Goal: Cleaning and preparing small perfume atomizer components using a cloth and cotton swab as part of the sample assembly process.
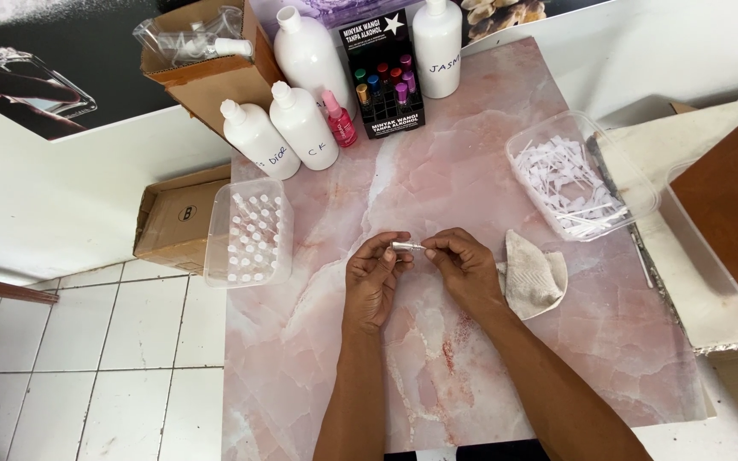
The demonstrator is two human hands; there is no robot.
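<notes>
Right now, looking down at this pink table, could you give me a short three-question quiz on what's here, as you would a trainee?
1. True or false: both hands grip the small clear vial at once.
2. Which lies just beside the right hand? A) a folded cloth B) a white bottle C) a cardboard box
3. What fills the clear tub to the left of the left hand?

Key
1. True: fingertips of both hands meet on the vial above the pink marble tabletop.
2. A: the cloth lies at that hand's outer side.
3. Rows of small white-capped vials standing upright.
</notes>
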